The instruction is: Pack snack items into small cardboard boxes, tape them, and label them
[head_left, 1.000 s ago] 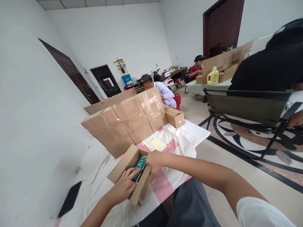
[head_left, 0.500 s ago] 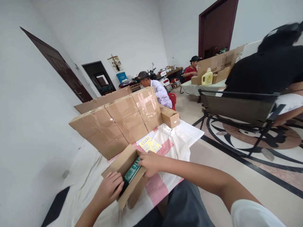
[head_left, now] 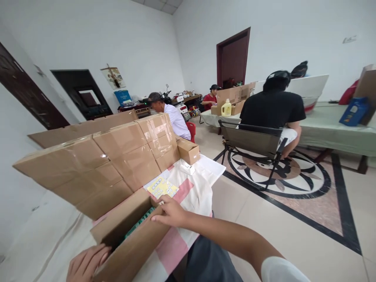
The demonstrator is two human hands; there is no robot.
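Observation:
An open cardboard box [head_left: 138,247] is tilted in front of me on the cloth-covered table. Inside it lies a green printed package [head_left: 140,223], partly hidden by the near wall. My left hand [head_left: 88,263] curls its fingers over the box's left end, with the fingertips dipping inside. At the far right end, my right hand [head_left: 172,211] grips the rim near the corner, thumb on the near wall. Just beyond that hand, a yellow printed sheet [head_left: 163,188] lies flat on the cloth.
Taped cartons [head_left: 123,160] form a wall behind the box. To their right are a small closed carton [head_left: 188,152] and a white device [head_left: 188,168]. One person [head_left: 176,119] sits behind the cartons; another [head_left: 272,103] sits in a folding chair [head_left: 252,139] at right.
My right hand has moved off the green package onto the box's rim. The box appears nearer and lower left, and the package shows less. My view has swung to the right.

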